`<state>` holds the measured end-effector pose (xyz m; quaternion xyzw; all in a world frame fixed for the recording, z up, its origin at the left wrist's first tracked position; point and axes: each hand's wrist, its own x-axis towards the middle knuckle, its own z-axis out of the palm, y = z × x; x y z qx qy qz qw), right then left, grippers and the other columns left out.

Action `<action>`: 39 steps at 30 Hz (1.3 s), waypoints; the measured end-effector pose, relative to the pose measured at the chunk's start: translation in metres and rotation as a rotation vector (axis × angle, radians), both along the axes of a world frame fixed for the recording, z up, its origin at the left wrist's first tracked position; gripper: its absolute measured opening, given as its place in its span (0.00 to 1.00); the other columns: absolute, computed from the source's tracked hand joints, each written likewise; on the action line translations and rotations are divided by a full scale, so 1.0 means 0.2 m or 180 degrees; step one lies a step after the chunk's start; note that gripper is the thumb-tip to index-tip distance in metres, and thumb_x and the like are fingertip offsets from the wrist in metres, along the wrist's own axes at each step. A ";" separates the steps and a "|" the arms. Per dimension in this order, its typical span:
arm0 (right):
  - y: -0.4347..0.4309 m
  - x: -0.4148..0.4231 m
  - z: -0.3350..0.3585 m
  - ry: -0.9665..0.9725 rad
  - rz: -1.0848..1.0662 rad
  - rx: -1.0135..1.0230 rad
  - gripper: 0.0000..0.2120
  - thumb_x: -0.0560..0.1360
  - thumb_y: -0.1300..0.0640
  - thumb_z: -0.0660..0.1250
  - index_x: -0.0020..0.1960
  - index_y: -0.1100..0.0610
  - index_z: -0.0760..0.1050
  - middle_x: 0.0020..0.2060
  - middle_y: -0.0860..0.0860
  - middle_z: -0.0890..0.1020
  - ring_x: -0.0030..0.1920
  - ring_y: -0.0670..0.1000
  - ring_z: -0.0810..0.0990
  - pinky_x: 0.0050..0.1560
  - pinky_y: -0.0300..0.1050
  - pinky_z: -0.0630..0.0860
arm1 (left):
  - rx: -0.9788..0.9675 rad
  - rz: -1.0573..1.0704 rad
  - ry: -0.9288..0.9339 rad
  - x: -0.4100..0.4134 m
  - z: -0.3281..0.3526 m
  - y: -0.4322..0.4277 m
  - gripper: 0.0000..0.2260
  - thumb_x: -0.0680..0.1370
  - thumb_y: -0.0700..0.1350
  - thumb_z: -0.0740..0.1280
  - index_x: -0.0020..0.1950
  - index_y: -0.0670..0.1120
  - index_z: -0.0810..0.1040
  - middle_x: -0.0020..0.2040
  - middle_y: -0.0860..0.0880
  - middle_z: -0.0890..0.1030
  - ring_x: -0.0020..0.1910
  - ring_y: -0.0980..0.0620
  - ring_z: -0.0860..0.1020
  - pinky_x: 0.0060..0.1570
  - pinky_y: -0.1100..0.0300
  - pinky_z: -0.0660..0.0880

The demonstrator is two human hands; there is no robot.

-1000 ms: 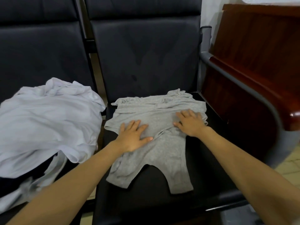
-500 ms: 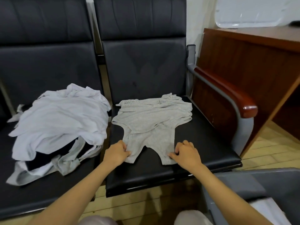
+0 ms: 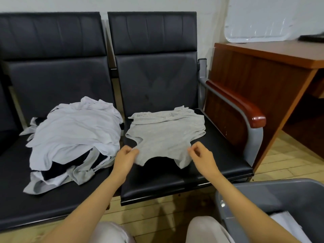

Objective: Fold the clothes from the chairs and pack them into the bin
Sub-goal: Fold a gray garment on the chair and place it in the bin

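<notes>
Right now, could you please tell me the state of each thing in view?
grey garment: lies on the right seat, near edge lifted.
left hand: pinches the garment's near left corner.
right hand: pinches its near right corner.
clothes pile: unfolded heap on the left seat.
bin: open, something white inside.

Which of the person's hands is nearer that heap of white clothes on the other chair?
Left. The left hand pinches the grey garment right beside the heap of white clothes; the right hand holds the garment's far side.
</notes>
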<state>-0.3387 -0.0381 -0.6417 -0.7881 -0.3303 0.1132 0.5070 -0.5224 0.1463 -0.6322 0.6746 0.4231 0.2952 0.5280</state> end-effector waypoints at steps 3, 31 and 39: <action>-0.08 -0.02 -0.03 -0.0117 0.0821 -0.0715 0.05 0.77 0.58 0.66 0.48 0.54 0.70 0.34 0.52 0.78 0.35 0.47 0.75 0.37 0.34 0.70 | -0.0038 -0.0702 0.1330 -0.11 -0.09 0.01 0.11 0.71 0.42 0.69 0.45 0.45 0.66 0.40 0.48 0.70 0.37 0.53 0.69 0.35 0.60 0.64; -0.23 -0.14 0.68 -0.1594 -0.0109 -0.0120 0.09 0.81 0.61 0.56 0.54 0.55 0.75 0.48 0.50 0.78 0.47 0.52 0.76 0.46 0.45 0.71 | 0.1783 -0.0747 0.0127 -0.24 0.53 -0.17 0.07 0.82 0.46 0.60 0.50 0.43 0.71 0.39 0.46 0.76 0.37 0.54 0.72 0.40 0.62 0.70; -0.33 -0.18 1.10 -0.1852 -0.0236 0.0332 0.09 0.81 0.60 0.56 0.50 0.56 0.76 0.45 0.51 0.80 0.45 0.50 0.77 0.47 0.49 0.77 | 0.1626 -0.0365 -0.0718 -0.25 1.00 -0.31 0.05 0.81 0.46 0.62 0.52 0.46 0.75 0.46 0.52 0.77 0.45 0.55 0.74 0.42 0.62 0.72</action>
